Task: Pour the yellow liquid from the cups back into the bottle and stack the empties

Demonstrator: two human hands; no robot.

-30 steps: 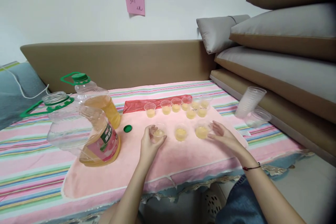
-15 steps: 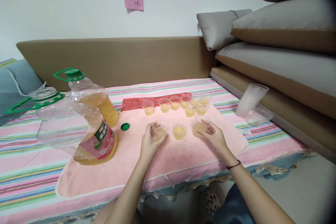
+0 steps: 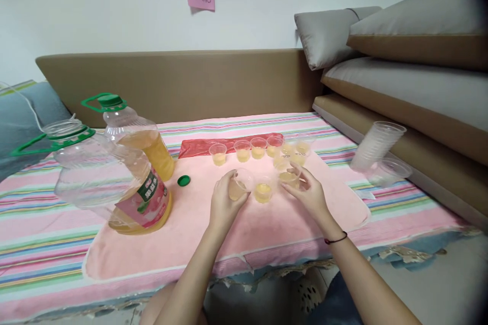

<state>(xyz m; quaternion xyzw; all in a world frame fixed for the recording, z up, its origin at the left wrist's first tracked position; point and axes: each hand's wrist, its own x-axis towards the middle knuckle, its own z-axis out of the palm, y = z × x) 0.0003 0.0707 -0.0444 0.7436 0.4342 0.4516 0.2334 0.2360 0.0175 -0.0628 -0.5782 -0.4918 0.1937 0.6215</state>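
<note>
My left hand (image 3: 224, 200) is wrapped round a clear plastic cup (image 3: 239, 185) with pale yellow drink, tilted toward the right. Between my hands, another cup of drink (image 3: 263, 192) stands on the pink mat (image 3: 190, 228). My right hand (image 3: 309, 190) grips a third cup (image 3: 288, 177), its fingers on the right side of the wall. Behind it, several more part-filled cups (image 3: 258, 150) stand in rows near the mat's far edge, some of them overlapped by the held cup.
At left stand an open large bottle (image 3: 145, 203) and a capped one (image 3: 158, 155), near a green cap (image 3: 183, 181). Stacked cups (image 3: 375, 147) lean at the right beside a loose clear cup (image 3: 391, 170). A red plastic wrapper (image 3: 194, 148) lies behind the mat; cushions (image 3: 404, 81) are piled at right.
Both held cups have risen, and the left one has tilted. My right hand has shifted slightly inward toward the middle cup. The whole view has moved a little.
</note>
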